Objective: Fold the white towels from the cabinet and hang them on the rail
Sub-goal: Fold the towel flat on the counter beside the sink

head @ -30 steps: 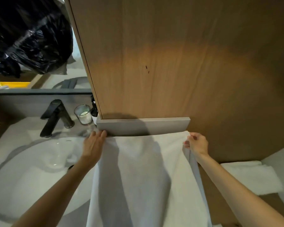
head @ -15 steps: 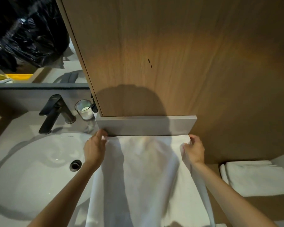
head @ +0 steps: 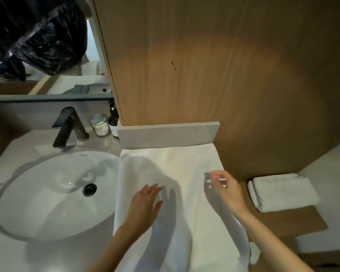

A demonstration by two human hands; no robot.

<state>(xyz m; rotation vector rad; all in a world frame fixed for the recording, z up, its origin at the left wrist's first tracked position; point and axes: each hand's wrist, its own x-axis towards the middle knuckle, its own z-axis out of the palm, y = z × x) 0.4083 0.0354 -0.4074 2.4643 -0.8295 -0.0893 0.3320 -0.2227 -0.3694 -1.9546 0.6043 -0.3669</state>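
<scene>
A large white towel (head: 186, 165) lies spread flat on the counter, its far edge against the grey ledge (head: 167, 134) below the wooden cabinet panel (head: 214, 61); its near end runs off the bottom of the view. My left hand (head: 145, 205) hovers flat over the towel's left half with fingers straight. Above the towel's right part, my right hand (head: 226, 189) hangs with fingers loosely curled and holds nothing. A second white towel (head: 283, 191) lies folded on a wooden shelf at the right. No rail is in view.
A white oval sink (head: 55, 193) with a black faucet (head: 67, 126) fills the left. A glass candle (head: 99, 124) and a dark bottle (head: 113, 116) stand by the cabinet's corner. A mirror (head: 37, 46) behind reflects a black plastic bag.
Both hands let go of the towel's far corners and drew back toward me. The towel now lies flat on the counter.
</scene>
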